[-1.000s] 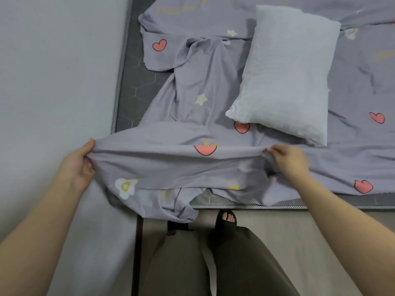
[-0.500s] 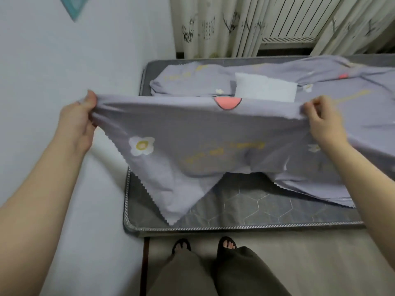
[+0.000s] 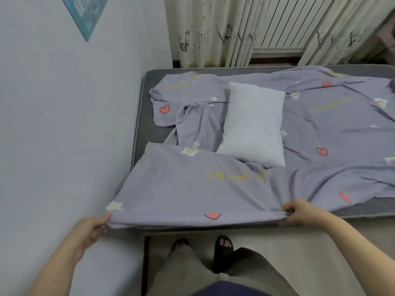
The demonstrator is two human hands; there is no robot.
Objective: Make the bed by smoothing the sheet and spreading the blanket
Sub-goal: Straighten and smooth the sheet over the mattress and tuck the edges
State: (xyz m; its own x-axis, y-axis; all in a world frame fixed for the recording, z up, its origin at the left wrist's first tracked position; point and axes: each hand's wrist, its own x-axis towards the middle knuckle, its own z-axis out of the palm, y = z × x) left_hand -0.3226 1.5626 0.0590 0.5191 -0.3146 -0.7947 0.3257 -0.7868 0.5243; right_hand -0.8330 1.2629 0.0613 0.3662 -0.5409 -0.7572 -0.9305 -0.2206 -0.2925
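Nearly flat, but the pillow pins the sheet

Both hands pinch the sheet's [image 3: 192, 189] near hem at the mattress's [image 3: 147, 122] front edge: the left hand [image 3: 89, 229] at the front-left corner, the right hand [image 3: 299, 212] further along. The pillow [image 3: 254, 127] lies on the sheet mid-bed. Pulling harder would probably drag the pillow forward. The bunched folds near the far-left corner could stay, leaving the left edge bare.

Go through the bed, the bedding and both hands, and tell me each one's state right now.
Lilac printed sheet: near edge pulled taut, far left part bunched.
White rectangular pillow: lying flat on the sheet.
Grey quilted mattress: partly bare on the left.
Left hand: pinching the sheet's near corner.
Right hand: gripping the sheet's near edge.
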